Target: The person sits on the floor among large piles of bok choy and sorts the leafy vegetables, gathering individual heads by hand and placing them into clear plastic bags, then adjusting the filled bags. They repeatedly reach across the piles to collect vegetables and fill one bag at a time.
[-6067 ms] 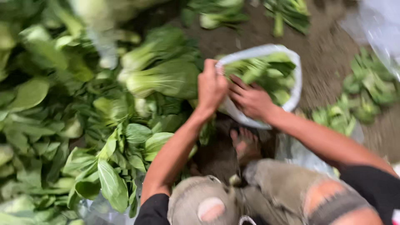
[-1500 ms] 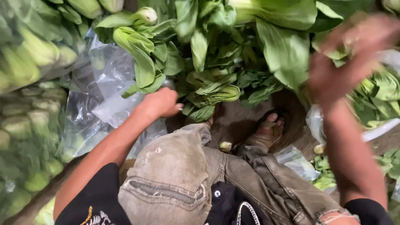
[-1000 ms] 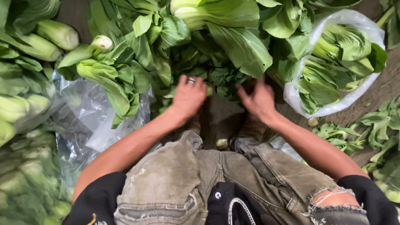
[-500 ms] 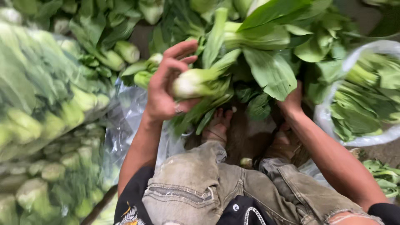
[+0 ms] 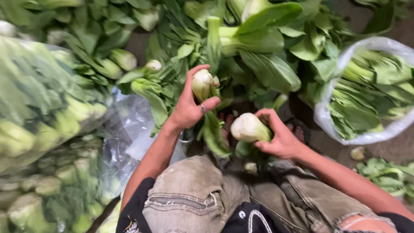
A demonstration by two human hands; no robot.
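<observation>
My left hand (image 5: 188, 108) grips a small head of bok choy (image 5: 202, 84) by its pale base, leaves hanging down toward my knees. My right hand (image 5: 280, 138) holds a second, rounder bok choy (image 5: 248, 128) with its white base pointing left. The two heads are close together, just above my lap. A loose pile of bok choy (image 5: 258, 39) lies right in front of both hands.
A white plastic bag (image 5: 345, 129) filled with bok choy sits at the right. Clear plastic bags (image 5: 129, 125) and packed bags of greens (image 5: 39, 112) lie at the left. More loose leaves (image 5: 384, 172) are on the ground at the lower right. My bare foot (image 5: 226, 125) shows between the hands.
Both hands reached into the pile, and each now holds one bok choy, pulled back toward my lap. My left hand has lowered the head it had lifted.
</observation>
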